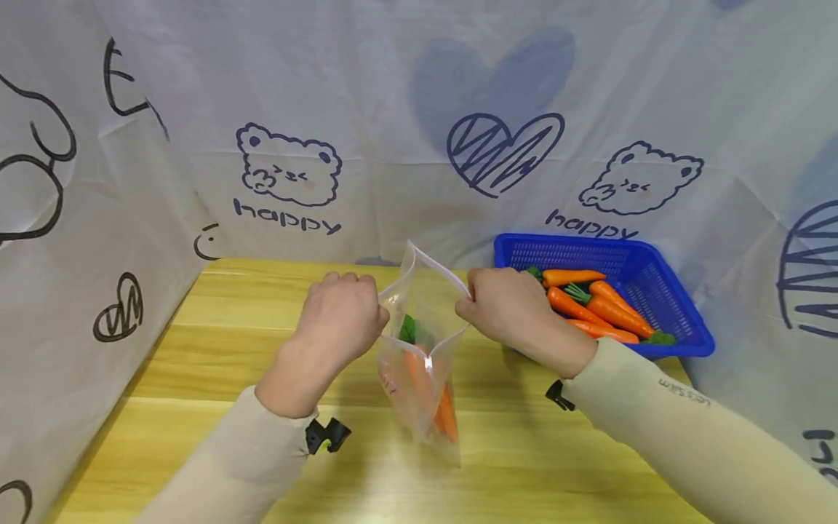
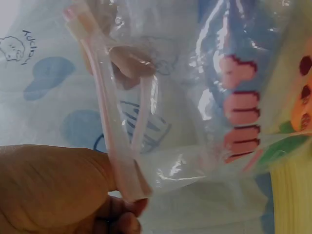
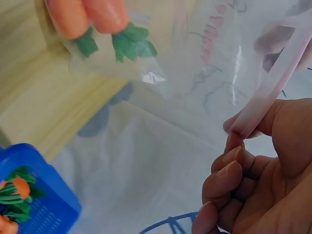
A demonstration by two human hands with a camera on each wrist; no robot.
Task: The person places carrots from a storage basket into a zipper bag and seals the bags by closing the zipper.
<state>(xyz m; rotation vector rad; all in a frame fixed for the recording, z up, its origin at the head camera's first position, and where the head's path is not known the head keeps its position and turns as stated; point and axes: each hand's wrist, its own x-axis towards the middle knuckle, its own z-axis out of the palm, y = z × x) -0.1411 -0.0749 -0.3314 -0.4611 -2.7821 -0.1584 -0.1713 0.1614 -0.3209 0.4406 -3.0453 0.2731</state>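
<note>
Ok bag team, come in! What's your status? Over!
Left fingers, right fingers: pinching bag, holding it open. Two carrots seen inside. Basket off right, nothing seen blocking. Over.

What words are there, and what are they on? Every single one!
"happy": on the white cloth, under the left bear drawing.
"happy": on the white cloth, under the right bear drawing.
Right sleeve: dark letters, too small to read surely.
Zip bag: pink-red print, too distorted to read.
White cloth, far left and right: big dark marks, partly cut off, unreadable.
</note>
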